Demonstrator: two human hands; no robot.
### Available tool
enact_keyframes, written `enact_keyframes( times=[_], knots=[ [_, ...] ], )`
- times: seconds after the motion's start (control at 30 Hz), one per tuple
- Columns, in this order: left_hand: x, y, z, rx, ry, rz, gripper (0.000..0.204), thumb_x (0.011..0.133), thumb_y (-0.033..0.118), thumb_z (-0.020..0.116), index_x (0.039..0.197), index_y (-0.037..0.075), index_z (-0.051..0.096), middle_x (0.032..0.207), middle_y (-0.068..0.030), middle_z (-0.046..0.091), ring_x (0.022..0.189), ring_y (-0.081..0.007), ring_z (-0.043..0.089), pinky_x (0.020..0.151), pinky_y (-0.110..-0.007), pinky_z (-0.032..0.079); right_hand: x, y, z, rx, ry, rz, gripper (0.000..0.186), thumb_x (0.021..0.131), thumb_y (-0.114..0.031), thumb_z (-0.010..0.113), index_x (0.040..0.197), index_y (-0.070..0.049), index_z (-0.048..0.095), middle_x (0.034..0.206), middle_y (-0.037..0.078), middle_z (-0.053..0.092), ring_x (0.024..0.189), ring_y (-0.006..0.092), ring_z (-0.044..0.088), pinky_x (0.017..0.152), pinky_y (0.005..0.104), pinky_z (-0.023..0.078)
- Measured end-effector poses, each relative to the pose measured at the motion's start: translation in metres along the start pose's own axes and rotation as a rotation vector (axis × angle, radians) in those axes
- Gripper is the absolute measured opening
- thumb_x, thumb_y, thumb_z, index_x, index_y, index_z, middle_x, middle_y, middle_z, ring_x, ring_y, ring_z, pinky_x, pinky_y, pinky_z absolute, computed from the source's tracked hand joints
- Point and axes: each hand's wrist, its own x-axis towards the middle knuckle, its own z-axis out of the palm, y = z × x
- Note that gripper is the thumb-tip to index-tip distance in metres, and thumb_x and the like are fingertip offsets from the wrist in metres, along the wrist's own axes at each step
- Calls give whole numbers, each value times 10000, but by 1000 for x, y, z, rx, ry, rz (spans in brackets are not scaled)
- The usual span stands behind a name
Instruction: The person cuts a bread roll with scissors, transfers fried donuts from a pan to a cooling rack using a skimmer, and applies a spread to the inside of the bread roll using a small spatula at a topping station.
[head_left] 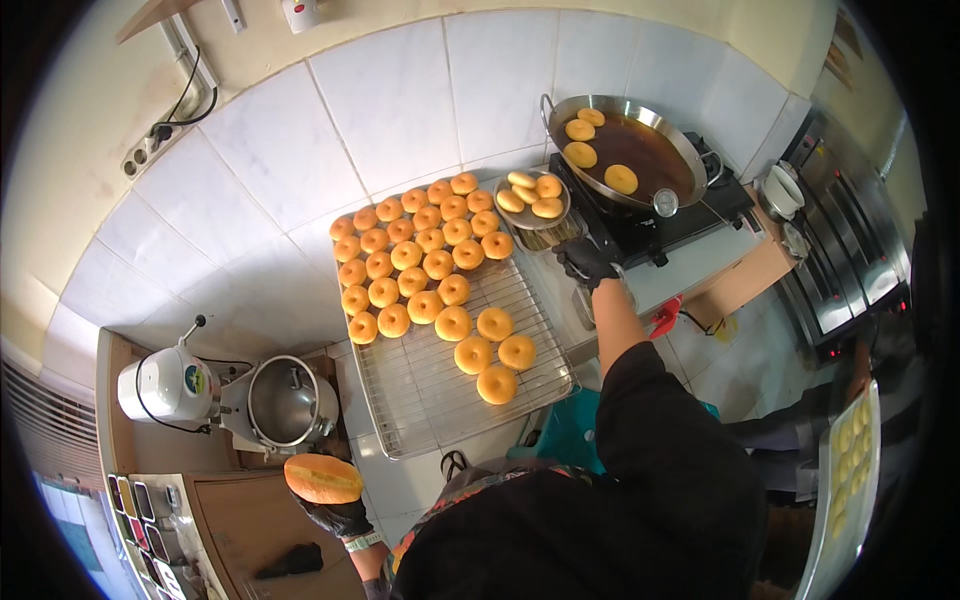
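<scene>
Golden and round, one doughnut (322, 479) sits flat on the left hand (340, 512), low and near the body; the black-gloved fingers curl up under it. Its long side runs left to right, with the hole hidden. Farther out, the wire rack (425, 400) is more than half full of fried doughnuts (415, 255). The right hand (587, 262) reaches toward the stove; I cannot tell what its fingers hold. A small tray (532, 200) has four more, and four fry in the pan (625, 150), so frying looks unfinished.

I see bare wire on the silver cooling rack's (420, 400) near half; golden ring doughnuts (415, 255) crowd its far half, blocking passage.
</scene>
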Motion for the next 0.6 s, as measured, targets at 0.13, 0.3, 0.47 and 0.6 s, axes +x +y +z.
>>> enact_keyframes(
  times=[0.13,0.3,0.47,0.6],
  knots=[
    [-1,1,3,-71,33,-8,467,871,322,493,1253,76,385,1215,-110,457,1077,-249,472,886,-405,426,6,6,-12,-10,16,-105,128,796,-177,576,706,-95,535,496,-1,485,304,92,359,290,228,244],
    [-1,0,13,381,88,148,478,879,373,456,1254,85,388,1221,-96,457,1089,-255,464,913,-416,398,22,23,-11,-4,-60,26,54,786,-98,555,755,-64,526,511,12,484,325,87,371,308,229,277],
    [1,8,11,-272,111,-128,437,907,355,409,1251,86,391,1211,-95,466,1076,-254,473,905,-419,405,10,7,-6,-33,4,-50,77,802,-140,563,753,-90,531,499,-10,466,307,74,351,288,223,254],
    [5,1,5,-158,30,-81,439,908,354,409,1254,85,387,1219,-95,458,1067,-255,478,903,-422,407,21,32,-19,84,-117,112,109,800,-112,558,848,-19,528,533,32,497,349,104,400,329,248,301]
  ],
)
